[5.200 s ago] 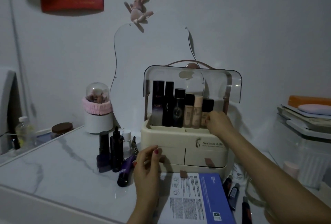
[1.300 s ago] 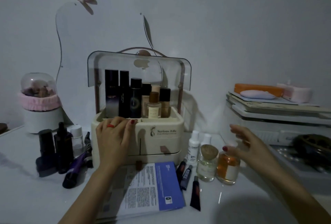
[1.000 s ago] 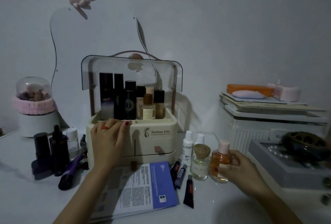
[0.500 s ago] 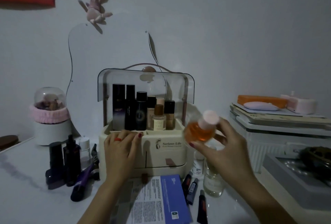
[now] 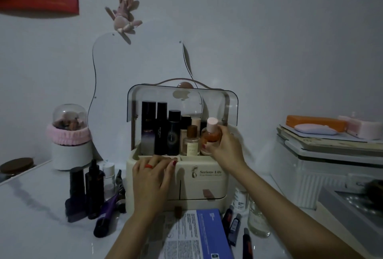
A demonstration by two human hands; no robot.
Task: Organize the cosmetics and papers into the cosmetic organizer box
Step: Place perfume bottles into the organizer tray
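**While lowering bottle into crowded top tray: tip-over risk**

While held at the right end of the top tray, round orange-liquid bottle with pale pink cap (image 5: 211, 134) gripped in right hand (image 5: 227, 151), fingers wrapped round its lower body; base near tray level, not clearly seated yet. Left hand (image 5: 152, 178) laid flat, fingers relaxed, on front left rim of cream plastic cosmetic organizer box (image 5: 207, 184), apparently steadying it; grasps nothing.

Clear smoky flip lid (image 5: 182, 101) raised above the row. Tray already holds tall black bottles (image 5: 160, 130) at left and small clear glass perfume bottle with brown cap (image 5: 192, 142) just beside the orange one.

Risks, judged:
- Knock against brown-capped perfume bottle on the way down; neighbours stand close together, so one tip could topple the row.
- Pink cap close under lid's right corner; catching it could tilt the bottle.
- Round body may slip if grip loosened before base is seated.
- Poor light; gap at tray's right end hard to judge.

Remaining outside: blue-and-white printed paper leaflet (image 5: 199, 236) in front of drawers, dark bottles and purple tube (image 5: 105, 215) on white tabletop (image 5: 31, 217) at left, small tubes (image 5: 234, 225) at right. Bulk of task judged unfinished.
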